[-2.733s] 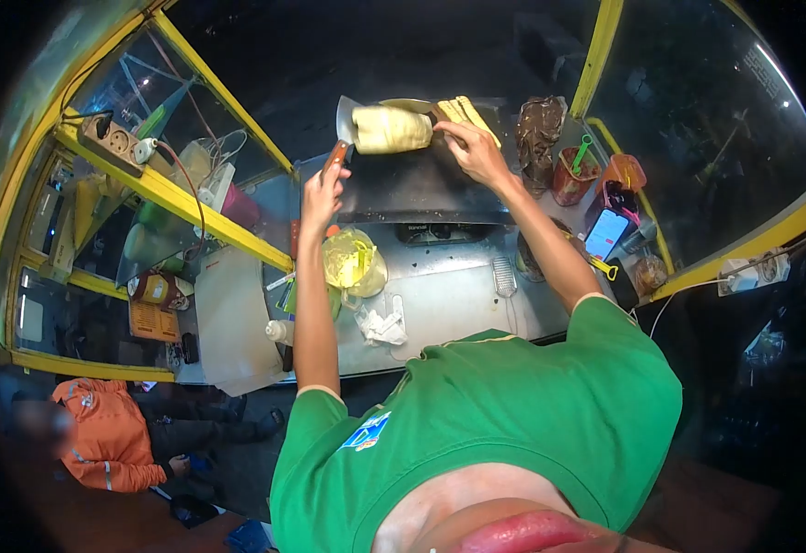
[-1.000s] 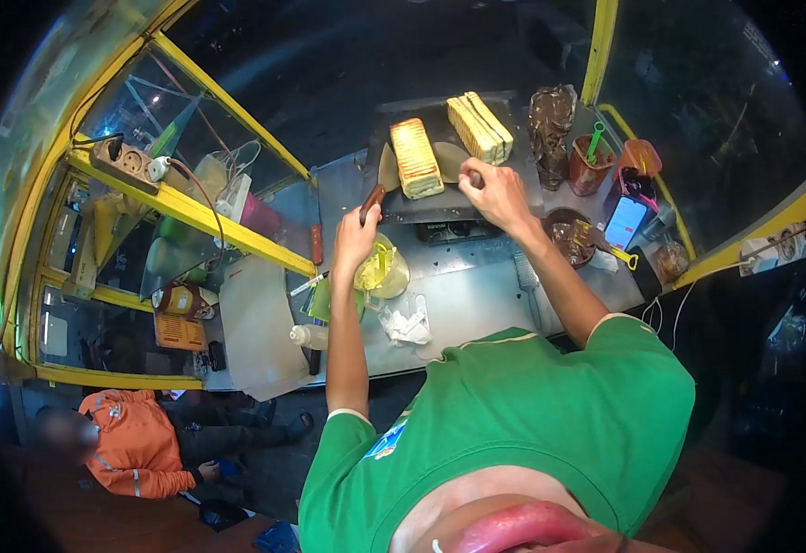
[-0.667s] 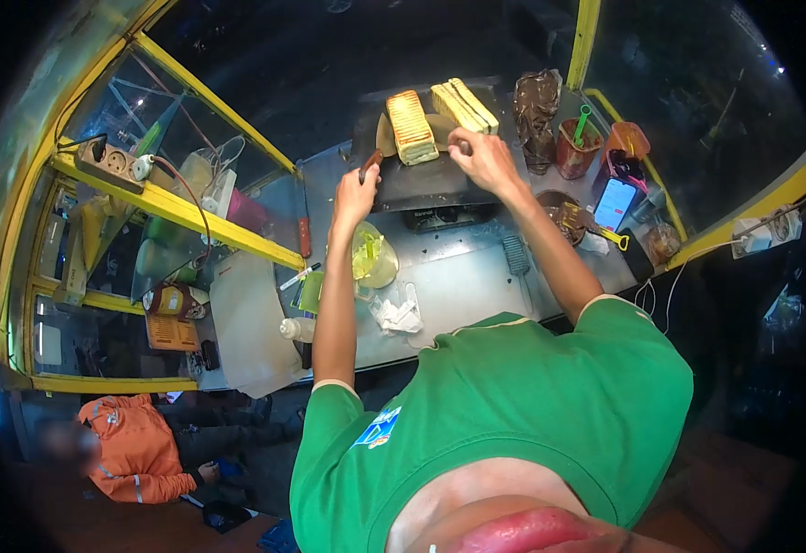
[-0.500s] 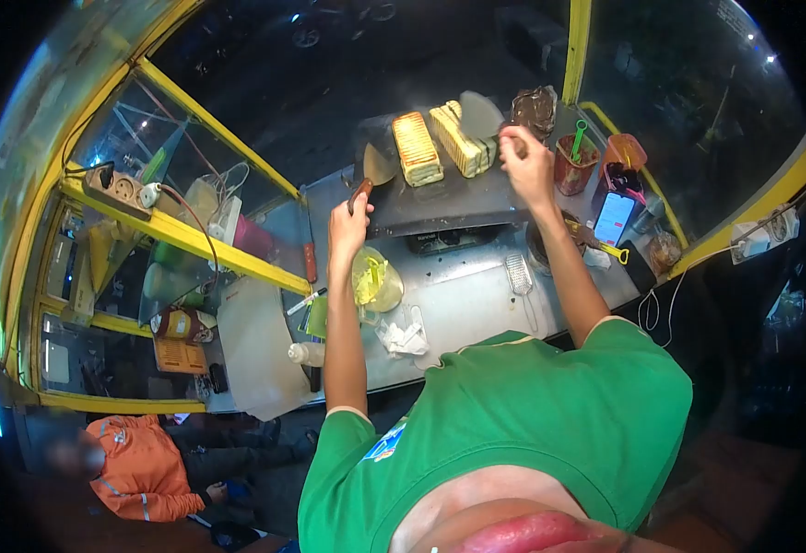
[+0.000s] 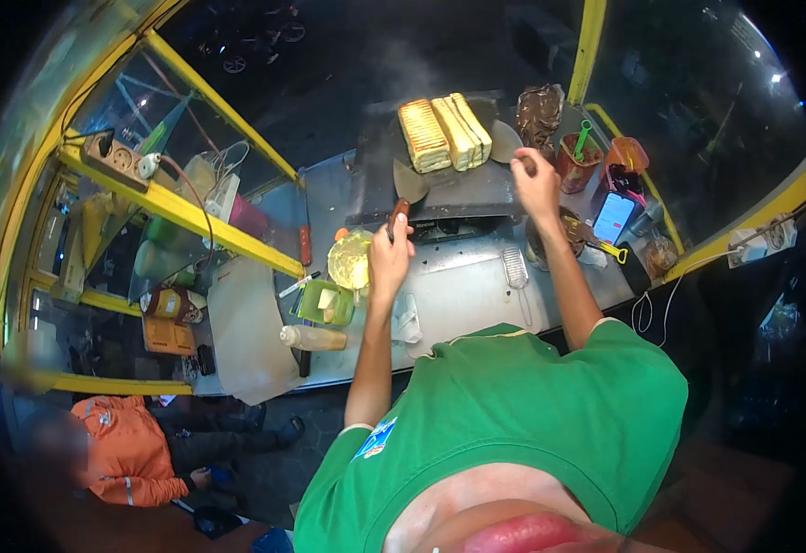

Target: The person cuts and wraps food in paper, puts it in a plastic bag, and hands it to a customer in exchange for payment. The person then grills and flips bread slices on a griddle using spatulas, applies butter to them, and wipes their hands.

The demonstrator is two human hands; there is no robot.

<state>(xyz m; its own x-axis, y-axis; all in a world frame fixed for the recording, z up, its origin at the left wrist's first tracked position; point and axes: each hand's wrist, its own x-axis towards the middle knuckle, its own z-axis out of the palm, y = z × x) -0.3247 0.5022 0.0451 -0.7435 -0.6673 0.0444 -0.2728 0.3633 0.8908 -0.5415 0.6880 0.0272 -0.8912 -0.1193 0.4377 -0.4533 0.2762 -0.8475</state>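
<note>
My left hand (image 5: 390, 258) is closed around the wooden handle of a scraper (image 5: 409, 184). The blade lies on the dark griddle (image 5: 476, 195), just short of the near left corner of a browned slab of toast (image 5: 423, 138). Against that slab stands a second block of toast (image 5: 461, 135), paler on top, with dark filling lines between its slices. My right hand (image 5: 538, 184) grips another scraper (image 5: 506, 143), whose broad rounded blade is beside the right side of the paler block. Faint steam rises behind the bread.
Right of the griddle are a chocolate-smeared bag (image 5: 539, 112), a red tub (image 5: 576, 166) and a phone (image 5: 613, 217). In front lie a grater (image 5: 515, 269), a green container (image 5: 325, 302) and a squeeze bottle (image 5: 312, 338). A person in an orange jacket (image 5: 131, 442) is at lower left.
The two toast blocks now sit together, where a gap was between them. My left hand and scraper have moved right and nearer me. The right scraper has come off the paler block, lower and rightward.
</note>
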